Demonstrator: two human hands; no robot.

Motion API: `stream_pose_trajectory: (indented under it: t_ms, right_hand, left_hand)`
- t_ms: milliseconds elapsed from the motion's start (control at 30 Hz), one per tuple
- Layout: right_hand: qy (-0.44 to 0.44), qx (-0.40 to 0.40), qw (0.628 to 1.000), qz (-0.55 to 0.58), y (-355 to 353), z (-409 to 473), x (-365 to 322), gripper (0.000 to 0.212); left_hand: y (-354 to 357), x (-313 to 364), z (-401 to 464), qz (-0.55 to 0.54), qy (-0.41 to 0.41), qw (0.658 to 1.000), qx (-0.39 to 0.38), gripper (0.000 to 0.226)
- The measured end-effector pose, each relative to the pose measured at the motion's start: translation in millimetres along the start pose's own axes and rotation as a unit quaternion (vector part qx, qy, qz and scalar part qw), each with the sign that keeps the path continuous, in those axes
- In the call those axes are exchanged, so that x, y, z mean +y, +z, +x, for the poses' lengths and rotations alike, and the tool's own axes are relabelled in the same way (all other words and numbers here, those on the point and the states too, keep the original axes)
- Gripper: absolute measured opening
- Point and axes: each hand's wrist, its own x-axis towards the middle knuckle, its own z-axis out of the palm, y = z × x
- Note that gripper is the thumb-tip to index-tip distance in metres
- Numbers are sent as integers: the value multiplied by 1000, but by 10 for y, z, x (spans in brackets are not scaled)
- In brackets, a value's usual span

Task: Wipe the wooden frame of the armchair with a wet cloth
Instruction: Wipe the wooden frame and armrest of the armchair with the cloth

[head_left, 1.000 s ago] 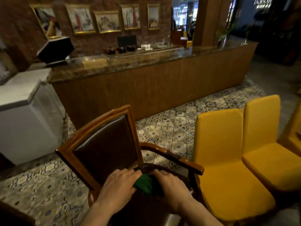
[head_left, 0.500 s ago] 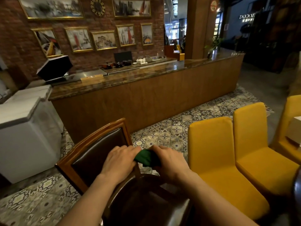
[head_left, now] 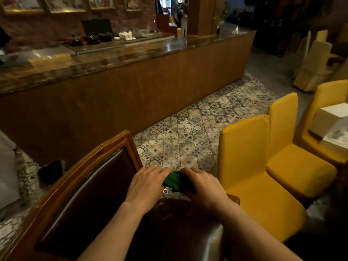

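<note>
The armchair stands in front of me, with an orange-brown wooden frame (head_left: 79, 166) around a dark brown leather back and a dark leather seat (head_left: 178, 228) below my arms. A bunched dark green cloth (head_left: 176, 180) is held between both hands above the seat's far side. My left hand (head_left: 146, 182) grips its left end and my right hand (head_left: 204, 185) grips its right end. The end of the right wooden armrest (head_left: 233, 199) peeks out past my right wrist. Most of that armrest is hidden by my hands.
Two yellow upholstered chairs (head_left: 248, 166) (head_left: 293, 157) stand close on the right, and a third one (head_left: 327, 113) carries cardboard boxes. A long wooden counter (head_left: 131, 87) runs across ahead. Patterned floor tiles (head_left: 178, 144) lie between it and the chairs.
The view swung down and right. Both hands kept hold of the green cloth and stayed together over the seat's far side, near the right armrest.
</note>
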Motion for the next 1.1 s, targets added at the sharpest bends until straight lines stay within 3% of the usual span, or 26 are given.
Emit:
stream_pose_trajectory:
  t_ms: [200,400,533,867,1100]
  right_hand:
    - [52,1,999,7,567,615,52,56]
    - [87,-20,996,2,1235,772,172,76]
    - [100,-31,994,-9,1668,833,290,76]
    - [215,31,975,-52,2566,1168,480,76]
    - [151,-38,985,-76,3058,1339,644,64]
  left_hand:
    - [703,-651,477,-47,39,998,-33,51]
    - [1459,-900,594,-77,45,992,-84,59]
    - [1915,-1034,617,-100,52,988,-105,65]
    - [2841,-1371,910,-169,81,976,-111,85]
    - [3457,-1357,910,-177,44,976,-122,68]
